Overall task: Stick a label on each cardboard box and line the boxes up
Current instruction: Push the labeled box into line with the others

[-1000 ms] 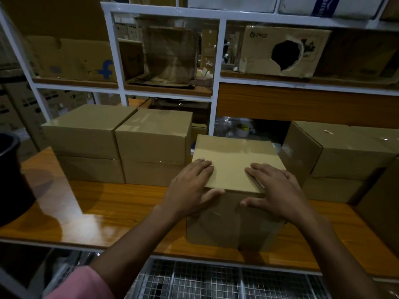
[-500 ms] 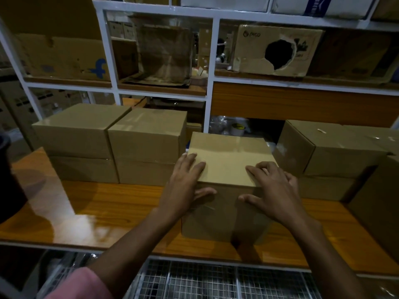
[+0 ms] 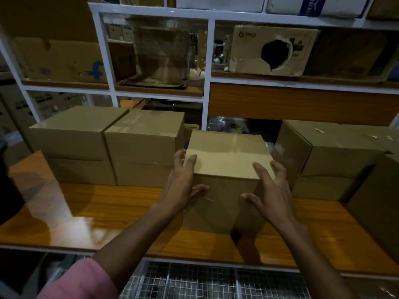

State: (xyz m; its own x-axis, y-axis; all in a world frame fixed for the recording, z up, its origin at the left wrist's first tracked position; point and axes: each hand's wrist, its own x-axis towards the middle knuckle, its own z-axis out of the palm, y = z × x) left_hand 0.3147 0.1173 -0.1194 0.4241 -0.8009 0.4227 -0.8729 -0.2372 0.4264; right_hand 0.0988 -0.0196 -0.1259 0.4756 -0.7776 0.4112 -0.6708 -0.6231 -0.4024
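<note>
the fingers of the left hand (image 3: pixel 183 182) are spread and nearly straight: the fingertips lie on the top near corner of the middle cardboard box (image 3: pixel 226 167) and the thumb presses flat on its front face. the right hand (image 3: pixel 271 190) mirrors this at the other top corner, fingers open and splayed over the edge, thumb pointing inward on the front. neither hand curls around anything; both only press against the box from the front.

this box stands on the wooden shelf (image 3: pixel 90 210), in the gap between the left stacks of boxes (image 3: pixel 103 143) and the right stack of boxes (image 3: pixel 323 156). its front face sits nearer to the person than the fronts of the stacks, so it is not yet in line with them.

i judge that the step in hand is the lining up, not the labelling. i cannot see any label on this box from here. the next move probably calls for an even push from both palms, straight to the back, until the front faces agree, with care that the box does not turn or catch on the left stack just beside it.
</note>
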